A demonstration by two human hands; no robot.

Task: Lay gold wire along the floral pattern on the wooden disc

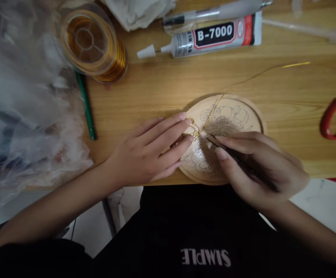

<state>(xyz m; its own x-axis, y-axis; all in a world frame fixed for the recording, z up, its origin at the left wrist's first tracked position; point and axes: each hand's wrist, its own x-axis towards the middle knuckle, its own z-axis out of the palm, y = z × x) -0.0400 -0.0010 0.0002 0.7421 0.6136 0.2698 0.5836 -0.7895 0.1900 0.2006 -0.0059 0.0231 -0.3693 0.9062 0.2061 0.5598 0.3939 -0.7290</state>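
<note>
A round wooden disc (pixel 257 112) with floral line drawings lies at the table's front edge. Thin gold wire (pixel 214 110), bent into small loops at the disc's left side, runs up and away to the right. My left hand (pixel 153 150) lies palm down, its fingertips pressing the looped wire against the disc; the thumb is partly hidden. In my right hand (pixel 260 166) dark tweezers (pixel 240 158) are pinched between thumb and fingers, their tips pointing at the wire near the disc's middle. Whether the tips touch the wire I cannot tell.
Behind the hands lie a B-7000 glue tube (pixel 214 36), a pen (pixel 214 13) and white crumpled paper (pixel 139 11). A spool of gold wire (pixel 95 46) stands beside a green stick (pixel 86 104). Plastic bags (pixel 34 108) crowd the left; red-handled scissors (pixel 334 119) lie right.
</note>
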